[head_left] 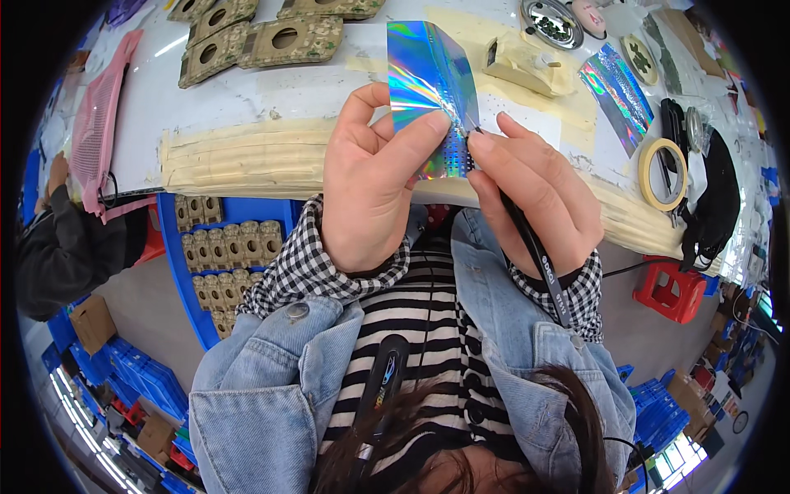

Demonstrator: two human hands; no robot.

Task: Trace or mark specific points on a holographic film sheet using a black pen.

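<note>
Two hands meet over the workbench edge [247,156], taken here as the landmark. My left hand [366,185] pinches the holographic sheet [428,78] between thumb and forefinger, holding it upright just above the edge so that its lower part, which carries rows of small dots, faces me. My right hand [535,193] is closed in a pen grip around a black tweezer-like tool [527,235], whose tip touches the dotted area beside my left forefinger. Whether the tip holds a dot I cannot tell; it is too small. To do this well, I judge the sheet should stay taut near the working point, left fingers close to the tip, and the tool should meet the surface at a shallow angle with light pressure. Beyond the edge, further onto the bench: a second holographic strip [617,95], a tape roll [662,173], and camouflage-patterned pieces with round holes [288,37]. Below the edge, a blue crate [177,247] holds more of the pieces.
</note>
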